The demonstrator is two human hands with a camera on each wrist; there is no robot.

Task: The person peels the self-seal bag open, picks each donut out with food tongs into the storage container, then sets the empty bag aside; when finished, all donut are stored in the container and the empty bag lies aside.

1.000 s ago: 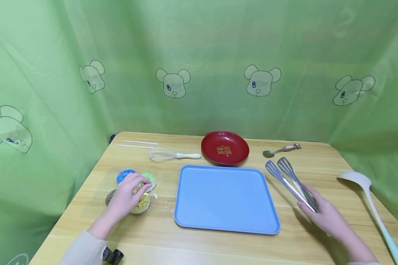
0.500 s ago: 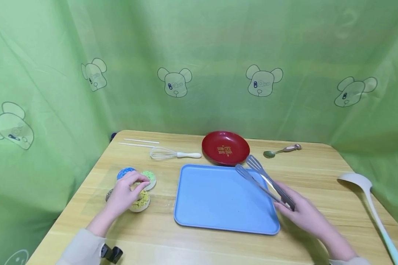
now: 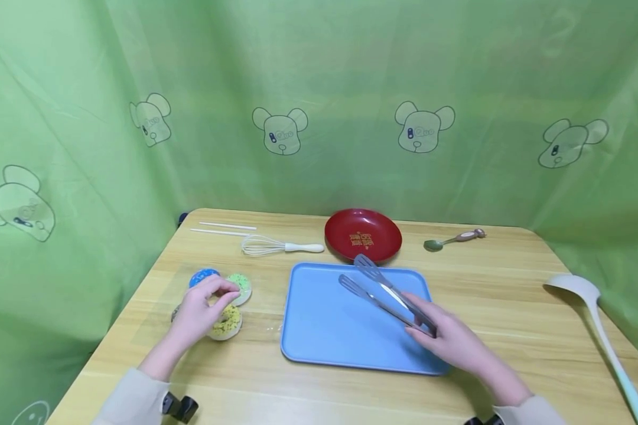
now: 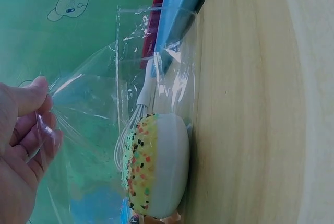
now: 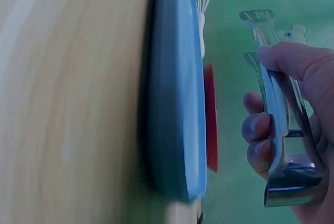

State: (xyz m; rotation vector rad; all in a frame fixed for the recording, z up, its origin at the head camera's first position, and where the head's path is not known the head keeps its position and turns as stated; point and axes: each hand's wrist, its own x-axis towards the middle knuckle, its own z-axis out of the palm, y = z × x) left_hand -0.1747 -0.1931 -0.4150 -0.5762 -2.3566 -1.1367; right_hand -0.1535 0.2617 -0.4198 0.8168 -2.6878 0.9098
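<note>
In the left wrist view my left hand (image 4: 28,135) pinches the top of a clear plastic bag (image 4: 99,93) between thumb and fingers and lifts it into a peak. Several toy donuts lie in or under the film: a yellow sprinkled one (image 3: 227,323), a green one (image 3: 240,287), a blue one (image 3: 202,276), and a dark one mostly hidden behind the hand. My right hand (image 3: 449,333) grips metal tongs (image 3: 393,289) over the right part of the blue tray (image 3: 324,330). The slotted tong heads are apart, with nothing between them.
Behind the tray sits a red plate (image 3: 363,235). A whisk (image 3: 282,247) and two white chopsticks (image 3: 223,231) lie at the back left, a spoon (image 3: 454,239) at the back right. A long ladle (image 3: 598,330) lies along the right side. Green curtains surround the wooden table.
My right hand has carried the tongs leftward, from the table right of the tray to above it. My left hand has stayed nearly still at the bag.
</note>
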